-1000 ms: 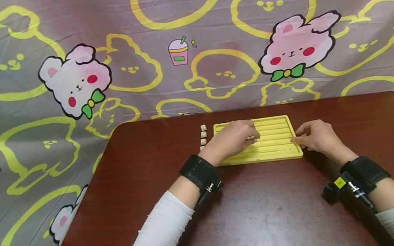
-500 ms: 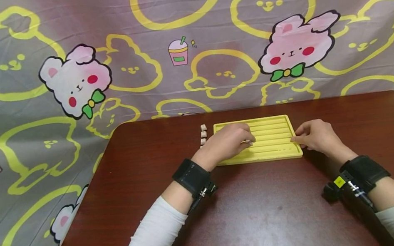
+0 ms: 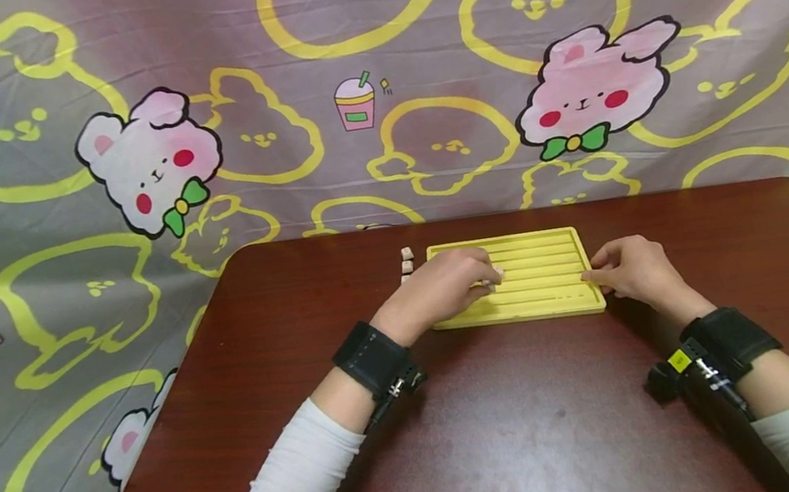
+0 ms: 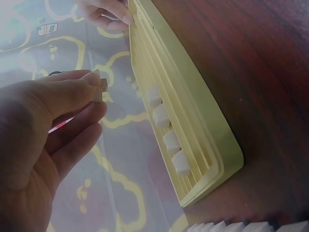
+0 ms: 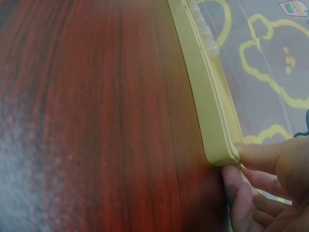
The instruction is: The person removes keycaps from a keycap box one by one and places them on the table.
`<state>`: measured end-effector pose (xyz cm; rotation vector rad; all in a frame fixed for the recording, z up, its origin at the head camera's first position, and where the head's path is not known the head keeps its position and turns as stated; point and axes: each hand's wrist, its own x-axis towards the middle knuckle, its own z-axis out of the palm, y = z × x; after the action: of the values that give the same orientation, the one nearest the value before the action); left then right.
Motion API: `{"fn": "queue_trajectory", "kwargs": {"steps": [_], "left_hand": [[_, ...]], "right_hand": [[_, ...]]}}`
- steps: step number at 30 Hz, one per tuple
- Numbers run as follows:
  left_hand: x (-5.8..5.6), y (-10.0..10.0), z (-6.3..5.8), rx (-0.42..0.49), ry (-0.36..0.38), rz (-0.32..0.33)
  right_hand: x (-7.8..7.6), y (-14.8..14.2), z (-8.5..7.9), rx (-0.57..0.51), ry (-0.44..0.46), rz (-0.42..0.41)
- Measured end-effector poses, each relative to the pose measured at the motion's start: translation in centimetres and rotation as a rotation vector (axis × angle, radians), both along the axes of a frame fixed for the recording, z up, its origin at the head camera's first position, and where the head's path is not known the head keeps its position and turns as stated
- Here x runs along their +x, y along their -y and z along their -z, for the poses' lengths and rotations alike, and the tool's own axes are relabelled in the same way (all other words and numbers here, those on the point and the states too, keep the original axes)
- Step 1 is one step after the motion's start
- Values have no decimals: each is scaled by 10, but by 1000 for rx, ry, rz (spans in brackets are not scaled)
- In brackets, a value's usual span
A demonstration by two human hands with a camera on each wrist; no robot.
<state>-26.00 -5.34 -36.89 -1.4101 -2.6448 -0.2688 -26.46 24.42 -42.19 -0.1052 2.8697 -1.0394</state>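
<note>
A small whitish keycap (image 4: 98, 87) is pinched between the thumb and fingers of my left hand (image 3: 449, 284), above the left half of the yellow ridged tray (image 3: 547, 308). In the left wrist view its underside, with a brownish stem, faces away from the fingers. Several white keycaps (image 4: 171, 141) sit in a row inside the tray near one end; my left hand covers most of that part in the head view. My right hand (image 3: 633, 271) grips the tray's right edge, thumb on the rim and fingers at the outer side, as the right wrist view shows.
More keycaps (image 3: 408, 266) stand in a line on the dark wooden table (image 3: 525, 421), just left of the tray; my left forearm partly hides that line. A patterned cloth (image 3: 272, 129) hangs behind the table's back edge.
My left hand has moved left over the tray, with the keycap still pinched. The right hand stays at the tray's right edge, and the tray has not visibly shifted.
</note>
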Motion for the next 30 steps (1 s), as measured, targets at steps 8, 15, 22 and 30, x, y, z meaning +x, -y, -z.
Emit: {"fn": "queue_trajectory", "kwargs": {"steps": [8,15,22,30], "left_hand": [[4,8,-4,23,-7,-20],[8,16,-2,12,-19,-18],[13,25,1,-3,-10,-32],[16,36,4,15,18,-71]], "right_hand": [[0,1,-2,3,5,3],[-1,1,-1,13,12,10],[-1,1,0,18,7,19],[-1,1,1,18,1,16]]}}
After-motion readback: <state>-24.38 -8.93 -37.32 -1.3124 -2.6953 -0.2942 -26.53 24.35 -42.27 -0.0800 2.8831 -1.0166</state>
